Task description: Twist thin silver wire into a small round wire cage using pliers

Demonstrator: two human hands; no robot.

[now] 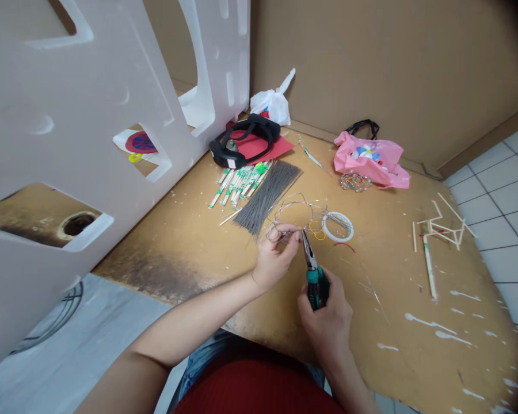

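My left hand (275, 260) pinches a thin wire piece (294, 201), bent into loops with small beads on it, above the middle of the table. My right hand (329, 313) is wrapped round the green and black handles of long-nose pliers (311, 261). The pliers' tips point away from me and meet the wire beside my left fingertips; whether the jaws grip it is too small to tell. Just right of the tips lie a yellow wire loop (317, 231), a white ring (337, 226) and a short red wire (344, 247).
Behind my left hand are a bundle of grey wires (267, 198), paper-wrapped sticks (239, 184) and a black headset (228, 155) on red paper. A pink bag (371, 161) stands at the back, a stick frame (444, 230) at right. A white plastic panel (112, 86) rises at left.
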